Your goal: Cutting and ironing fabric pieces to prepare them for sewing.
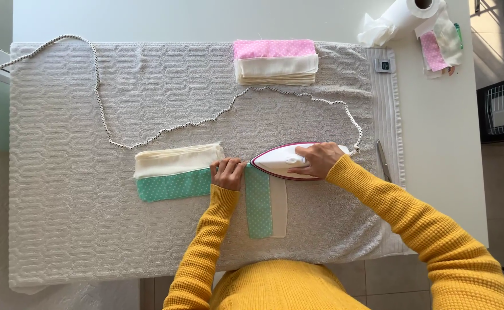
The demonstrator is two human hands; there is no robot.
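The right hand [320,159] is the working grip: it is clenched around the handle of a white iron with a dark red edge [283,161], which lies flat across the top end of a pieced fabric strip [265,202]. The strip is part green dotted cloth, part cream cloth, and runs from the iron down toward the person. The left hand [227,173] has its fingers curled, knuckles up, pressing on the strip's upper left corner, touching the edge of the neighbouring stack; it grasps nothing that can be made out.

Just beside the left hand, to its left, lies a stack of green and cream pieces [175,171], fanned slightly. At the far edge of the towel [62,189] that pads the worktop [447,149] sits a second, squared stack of pink and cream pieces [275,61], well apart from the iron. The braided cord [166,131] loops across the towel from the iron to the left edge.

Judged from the layout, one strip is under the iron with only its top end covered; its lower length appears not yet pressed. Which stack is finished cannot be told.

A paper roll [401,14] stands at the far right corner.
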